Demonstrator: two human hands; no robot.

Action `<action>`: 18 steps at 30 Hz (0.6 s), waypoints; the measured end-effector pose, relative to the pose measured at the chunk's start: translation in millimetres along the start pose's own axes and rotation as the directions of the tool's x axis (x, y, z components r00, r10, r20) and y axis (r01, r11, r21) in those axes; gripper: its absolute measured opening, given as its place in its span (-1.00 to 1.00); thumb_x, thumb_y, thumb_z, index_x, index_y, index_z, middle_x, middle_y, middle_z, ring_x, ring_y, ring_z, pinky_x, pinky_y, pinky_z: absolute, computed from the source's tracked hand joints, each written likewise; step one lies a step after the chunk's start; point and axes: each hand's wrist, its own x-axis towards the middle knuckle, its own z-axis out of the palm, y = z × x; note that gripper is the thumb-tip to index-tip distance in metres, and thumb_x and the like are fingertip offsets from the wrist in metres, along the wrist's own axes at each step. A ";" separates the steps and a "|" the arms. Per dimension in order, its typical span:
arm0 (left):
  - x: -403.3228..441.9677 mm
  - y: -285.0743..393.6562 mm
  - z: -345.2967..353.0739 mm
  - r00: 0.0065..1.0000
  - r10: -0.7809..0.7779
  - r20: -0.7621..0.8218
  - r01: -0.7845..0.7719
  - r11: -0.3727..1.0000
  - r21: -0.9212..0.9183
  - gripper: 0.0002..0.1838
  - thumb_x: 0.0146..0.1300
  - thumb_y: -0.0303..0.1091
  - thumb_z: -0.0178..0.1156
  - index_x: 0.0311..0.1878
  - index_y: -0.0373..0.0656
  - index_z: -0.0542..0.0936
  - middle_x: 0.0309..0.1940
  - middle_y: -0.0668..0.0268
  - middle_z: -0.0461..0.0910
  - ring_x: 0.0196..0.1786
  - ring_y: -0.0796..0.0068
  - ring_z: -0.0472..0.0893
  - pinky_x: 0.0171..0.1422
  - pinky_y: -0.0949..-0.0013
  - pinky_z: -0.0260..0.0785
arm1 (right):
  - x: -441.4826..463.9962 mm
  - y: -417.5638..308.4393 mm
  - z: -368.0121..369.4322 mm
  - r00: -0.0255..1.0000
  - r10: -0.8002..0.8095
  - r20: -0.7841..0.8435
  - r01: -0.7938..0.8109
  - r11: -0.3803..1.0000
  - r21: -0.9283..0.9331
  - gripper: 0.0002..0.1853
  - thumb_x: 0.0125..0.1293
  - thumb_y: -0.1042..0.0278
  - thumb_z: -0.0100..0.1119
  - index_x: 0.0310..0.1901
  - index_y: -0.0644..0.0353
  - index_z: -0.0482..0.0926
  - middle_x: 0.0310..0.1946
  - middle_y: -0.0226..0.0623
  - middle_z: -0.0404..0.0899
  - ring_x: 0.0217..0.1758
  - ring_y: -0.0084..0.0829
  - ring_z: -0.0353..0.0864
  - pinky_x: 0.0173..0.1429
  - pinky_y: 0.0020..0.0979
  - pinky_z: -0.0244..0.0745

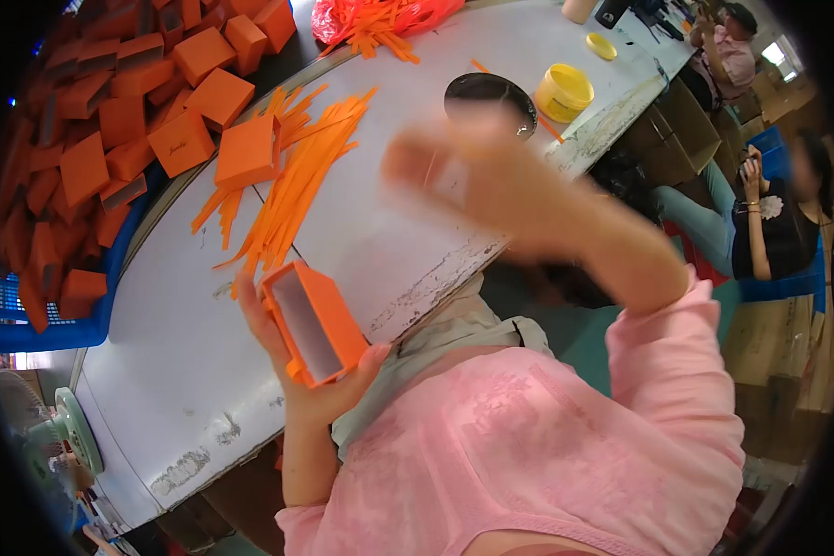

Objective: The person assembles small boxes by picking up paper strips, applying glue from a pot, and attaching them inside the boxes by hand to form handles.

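My left hand (332,400) grips a small orange box (341,317), its open side showing a pale grey inside. The fingers and thumb wrap round its lower end, near the table's front edge. My right hand (500,181) is raised over the table to the right of the box, smeared by motion; whether it holds anything cannot be made out. Just beyond it a dark round dish (477,88) is partly covered by the blurred fingers. Flat orange ribbon strips (301,195) lie in a bundle beyond the left hand, with another orange box (248,153) at their side.
A blue basket (120,278) heaped with orange boxes (181,144) stands at the left. Along the far side are a red plastic bag (426,14) of strips, a yellow tub (563,93) and its lid (600,46). A green fan (76,431) sits lower left; two people sit at the right.
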 end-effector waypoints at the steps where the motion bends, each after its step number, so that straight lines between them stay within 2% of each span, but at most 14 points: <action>1: -3.0 0.7 -5.0 0.999 -0.016 0.031 0.018 0.997 -0.070 0.43 -0.14 -0.33 0.60 0.63 -0.13 -0.29 0.40 0.17 0.21 0.30 0.24 0.39 0.33 0.20 0.32 | 22.5 42.2 -24.0 0.999 -0.013 -0.051 0.004 0.987 -0.159 -0.82 0.36 0.28 0.27 -0.19 0.23 0.61 -0.40 -0.27 0.68 -0.34 -0.39 0.72 -0.20 -0.34 0.58; 2: -5.2 1.6 -8.9 0.998 -0.027 0.064 0.035 0.990 -0.135 0.41 -0.15 -0.34 0.58 0.64 -0.07 -0.27 0.39 0.23 0.25 0.29 0.29 0.41 0.32 0.25 0.35 | 45.1 84.3 -48.2 0.995 -0.025 -0.101 -0.008 0.950 -0.313 -0.79 0.41 0.25 0.20 -0.22 0.25 0.61 -0.45 -0.33 0.67 -0.37 -0.48 0.70 -0.22 -0.39 0.59; 3: -6.7 3.3 -10.2 0.998 -0.042 0.044 0.047 0.990 -0.130 0.43 -0.16 -0.29 0.59 0.64 -0.07 -0.28 0.35 0.24 0.29 0.27 0.32 0.43 0.28 0.27 0.38 | 66.5 141.4 -73.5 0.991 0.122 0.055 -0.096 0.933 -0.348 -0.79 0.40 0.26 0.16 -0.26 0.23 0.63 -0.49 -0.35 0.65 -0.41 -0.50 0.69 -0.31 -0.42 0.59; 4: -7.8 4.5 -11.6 0.999 -0.036 0.040 0.041 0.991 -0.131 0.43 -0.16 -0.29 0.59 0.64 -0.07 -0.28 0.35 0.24 0.29 0.27 0.32 0.43 0.28 0.27 0.38 | 72.7 214.1 -79.1 0.967 0.233 0.100 -0.192 0.932 -0.308 -0.78 0.29 0.25 0.21 -0.35 0.25 0.64 -0.50 -0.16 0.64 -0.43 -0.30 0.65 -0.30 -0.23 0.52; 5: -8.4 5.1 -13.4 0.999 -0.038 0.027 0.040 0.995 -0.090 0.43 -0.15 -0.27 0.59 0.64 -0.08 -0.28 0.35 0.24 0.29 0.26 0.33 0.43 0.28 0.27 0.39 | 80.2 234.1 -85.0 0.877 0.438 0.199 -0.355 0.868 -0.348 -0.79 0.31 0.25 0.20 -0.32 0.23 0.64 -0.49 -0.26 0.65 -0.43 -0.40 0.67 -0.33 -0.32 0.55; 6: -9.8 4.9 -15.2 0.999 -0.040 0.013 0.040 0.998 -0.049 0.43 -0.15 -0.26 0.59 0.63 -0.09 -0.28 0.34 0.25 0.29 0.26 0.34 0.43 0.27 0.26 0.39 | 87.3 248.2 -88.4 0.734 0.618 0.282 -0.493 0.770 -0.405 -0.80 0.34 0.25 0.18 -0.28 0.21 0.65 -0.48 -0.37 0.66 -0.42 -0.50 0.69 -0.37 -0.41 0.59; 8: -16.9 3.5 -17.6 0.999 -0.036 -0.023 0.036 0.999 0.001 0.43 -0.15 -0.25 0.59 0.63 -0.11 -0.28 0.34 0.26 0.29 0.25 0.35 0.44 0.26 0.25 0.40 | 92.4 294.9 -69.9 0.663 0.661 0.352 -0.558 0.749 -0.356 -0.76 0.28 0.18 0.25 -0.30 0.20 0.66 -0.47 -0.38 0.67 -0.44 -0.49 0.69 -0.39 -0.39 0.59; 9: -20.8 4.5 -19.2 0.994 -0.090 -0.065 0.090 0.996 -0.009 0.42 -0.16 -0.27 0.58 0.63 -0.11 -0.27 0.33 0.27 0.30 0.24 0.36 0.44 0.26 0.25 0.41 | 95.9 305.3 -57.8 0.650 0.668 0.363 -0.550 0.743 -0.382 -0.74 0.27 0.16 0.27 -0.31 0.22 0.65 -0.47 -0.37 0.68 -0.44 -0.49 0.69 -0.39 -0.39 0.59; 13: -27.7 17.6 -19.0 0.952 -0.235 -0.198 0.218 0.970 -0.105 0.35 -0.17 -0.40 0.47 0.64 -0.08 -0.23 0.28 0.31 0.32 0.22 0.38 0.44 0.24 0.26 0.43 | 111.5 308.8 -22.5 0.575 0.722 0.385 -0.578 0.692 -0.433 -0.70 0.17 0.13 0.36 -0.33 0.25 0.66 -0.45 -0.30 0.70 -0.43 -0.46 0.71 -0.35 -0.35 0.61; 15: -35.1 15.2 -22.1 0.926 -0.300 -0.230 0.272 0.951 -0.144 0.31 -0.18 -0.43 0.39 0.65 -0.06 -0.20 0.27 0.33 0.33 0.23 0.38 0.44 0.26 0.26 0.41 | 119.7 321.4 -10.6 0.599 0.701 0.388 -0.531 0.710 -0.463 -0.71 0.14 0.16 0.37 -0.35 0.25 0.65 -0.46 -0.28 0.70 -0.44 -0.43 0.71 -0.35 -0.34 0.62; 17: -36.2 17.1 -22.9 0.903 -0.360 -0.235 0.333 0.931 -0.146 0.36 -0.20 -0.39 0.45 0.64 -0.10 -0.23 0.30 0.28 0.29 0.24 0.33 0.41 0.28 0.23 0.36 | 118.1 333.9 -3.3 0.612 0.686 0.394 -0.490 0.720 -0.492 -0.73 0.11 0.18 0.38 -0.37 0.26 0.65 -0.48 -0.25 0.70 -0.45 -0.41 0.71 -0.34 -0.32 0.62; 18: -35.9 17.8 -23.2 0.877 -0.416 -0.242 0.389 0.909 -0.152 0.41 -0.22 -0.35 0.51 0.63 -0.14 -0.27 0.34 0.23 0.26 0.26 0.28 0.39 0.30 0.20 0.30 | 116.5 335.1 -2.6 0.727 0.610 0.315 -0.434 0.764 -0.478 -0.75 0.09 0.22 0.38 -0.37 0.26 0.64 -0.49 -0.23 0.69 -0.43 -0.39 0.72 -0.32 -0.32 0.62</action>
